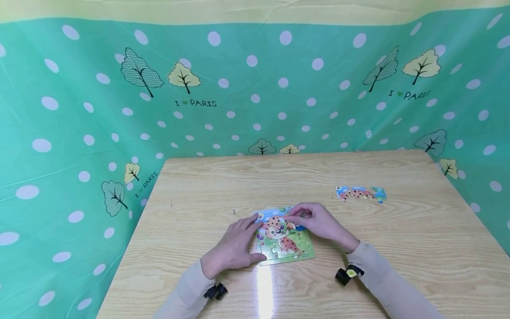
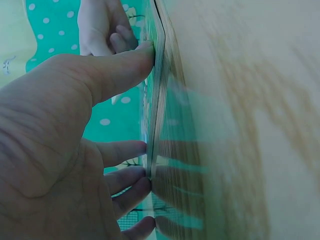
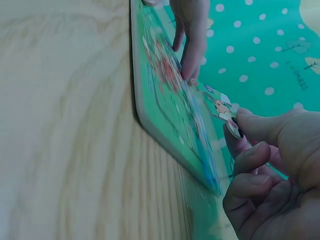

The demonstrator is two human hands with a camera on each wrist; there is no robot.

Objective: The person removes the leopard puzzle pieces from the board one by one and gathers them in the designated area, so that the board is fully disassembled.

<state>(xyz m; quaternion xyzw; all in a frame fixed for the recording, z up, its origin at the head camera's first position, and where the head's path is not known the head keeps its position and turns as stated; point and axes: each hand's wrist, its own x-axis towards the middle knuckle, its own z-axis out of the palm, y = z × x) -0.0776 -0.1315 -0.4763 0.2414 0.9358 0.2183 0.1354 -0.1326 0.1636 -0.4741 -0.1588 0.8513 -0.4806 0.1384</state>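
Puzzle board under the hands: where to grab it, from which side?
Probably pinch the puzzle board at its near right corner, coming in low from the right. It's a thin slab lying flat on the table, so the rim suits; that corner is uncovered, while the left hand spans the left edge.
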